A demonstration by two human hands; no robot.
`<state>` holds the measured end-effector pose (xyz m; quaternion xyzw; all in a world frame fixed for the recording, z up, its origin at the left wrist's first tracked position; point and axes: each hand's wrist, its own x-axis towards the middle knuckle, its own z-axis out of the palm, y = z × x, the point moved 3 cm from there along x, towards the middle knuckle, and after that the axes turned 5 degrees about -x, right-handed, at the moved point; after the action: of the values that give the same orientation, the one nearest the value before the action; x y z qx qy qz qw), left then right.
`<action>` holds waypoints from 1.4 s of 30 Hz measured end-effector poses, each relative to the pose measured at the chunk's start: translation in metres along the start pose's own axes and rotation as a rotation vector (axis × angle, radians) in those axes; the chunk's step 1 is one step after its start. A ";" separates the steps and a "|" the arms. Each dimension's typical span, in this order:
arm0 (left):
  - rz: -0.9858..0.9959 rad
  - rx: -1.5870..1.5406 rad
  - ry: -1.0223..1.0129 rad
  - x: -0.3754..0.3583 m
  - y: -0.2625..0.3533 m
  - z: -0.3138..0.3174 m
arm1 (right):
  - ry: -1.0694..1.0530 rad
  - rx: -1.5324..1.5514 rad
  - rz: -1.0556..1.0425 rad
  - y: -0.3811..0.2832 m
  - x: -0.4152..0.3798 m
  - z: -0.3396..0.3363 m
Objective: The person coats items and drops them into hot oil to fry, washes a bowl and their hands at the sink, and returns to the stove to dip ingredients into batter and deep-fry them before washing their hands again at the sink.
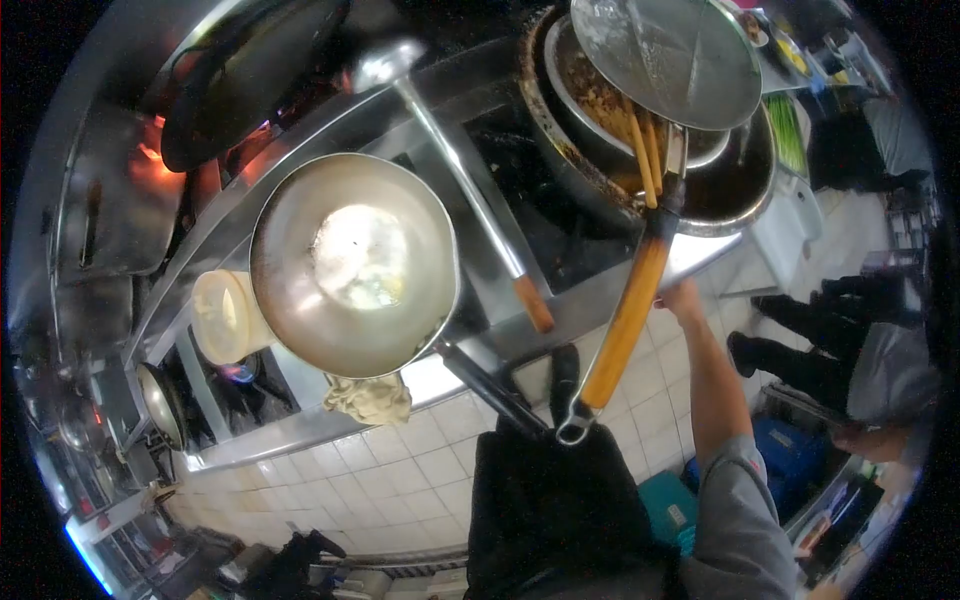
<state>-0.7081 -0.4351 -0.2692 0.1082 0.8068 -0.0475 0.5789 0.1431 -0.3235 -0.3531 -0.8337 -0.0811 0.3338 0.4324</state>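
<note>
My right hand reaches to the stove's front edge, below a big round pot. Its fingers look curled there, and what they hold, if anything, is hidden. My left hand is out of view. Nearest to my right hand is the wooden handle of a large round strainer, which rests over the pot. Wooden chopsticks lean beside that handle. Left of these, a wide metal pan with a black handle sits on the stove. A long ladle lies behind it.
A dark wok stands over flames at the back left. Beside the pan are a plastic tub, a crumpled cloth and a lit burner. Other people's dark-clad legs show at the right, near blue bins.
</note>
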 end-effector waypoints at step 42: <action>0.407 -0.054 0.150 -0.093 0.019 0.029 | -0.245 -0.060 0.059 0.064 -0.070 -0.049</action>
<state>-0.6484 -0.4336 -0.1901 0.2566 0.8101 0.1002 0.5175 0.1103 -0.4248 -0.3486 -0.8011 -0.1189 0.4432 0.3844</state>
